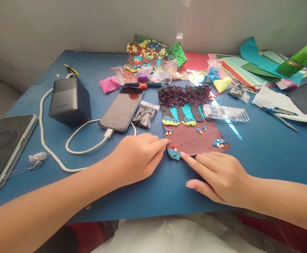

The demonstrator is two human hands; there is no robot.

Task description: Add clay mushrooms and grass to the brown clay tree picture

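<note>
A modelling clay picture (191, 138) lies flat before me, its lower part brown-maroon with small blue and red mushrooms, its top a band of dark purple petals above black trunks. At its lower left corner sits a teal clay piece (173, 154) with red bits, just below a red mushroom (174, 147). My left hand (140, 154) is closed, its fingertips at the picture's left edge. With its index fingertip, my right hand (216, 172) touches the right side of the teal piece. The other right fingers are apart and hold nothing.
A phone (121, 109) charges by white cable from a black power bank (69, 102). Another phone (8, 151) lies far left. Clay packets, such as a black one (145, 114), surround a second clay picture (145, 52). A clear plastic case (225, 113) and blue scissors (279, 111) lie right.
</note>
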